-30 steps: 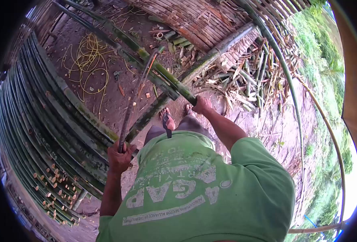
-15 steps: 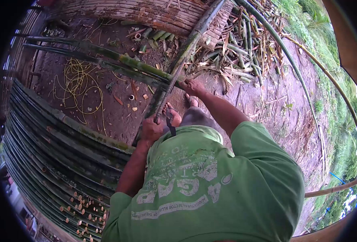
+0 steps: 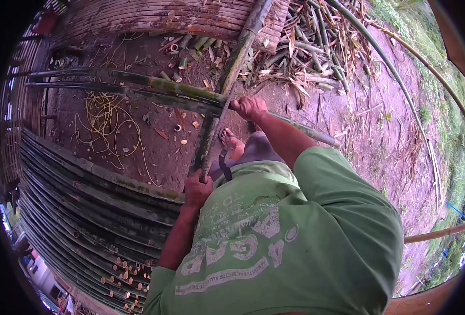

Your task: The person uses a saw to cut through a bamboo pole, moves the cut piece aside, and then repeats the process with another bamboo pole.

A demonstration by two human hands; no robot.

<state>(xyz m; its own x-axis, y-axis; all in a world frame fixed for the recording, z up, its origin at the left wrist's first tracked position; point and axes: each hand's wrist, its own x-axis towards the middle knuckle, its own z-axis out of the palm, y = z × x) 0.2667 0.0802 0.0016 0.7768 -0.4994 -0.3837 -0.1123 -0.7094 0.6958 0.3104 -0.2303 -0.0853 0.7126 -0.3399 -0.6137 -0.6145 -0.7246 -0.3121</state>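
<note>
My left hand (image 3: 197,190) is closed around the near end of a long thin dark blade (image 3: 225,109) that looks like a saw. The blade runs away from me across a green bamboo pole (image 3: 185,89). My right hand (image 3: 251,107) is wrapped round that pole just right of the blade. Past my right forearm, the pole's right end (image 3: 316,135) shows. A second bamboo pole (image 3: 153,96) lies alongside the first. Beneath them slants a thicker bamboo beam (image 3: 238,58). The depth of any cut cannot be made out.
Stacked bamboo poles (image 3: 111,194) fill the left side. A tangled yellow cord (image 3: 106,118) lies on the dirt. Bamboo offcuts (image 3: 316,52) are heaped beyond a slatted platform (image 3: 153,21). Long bent poles (image 3: 395,73) arch at right.
The blade and my left hand have shifted slightly toward me. The pole's right end now shows beyond my right forearm. My head view has turned a little.
</note>
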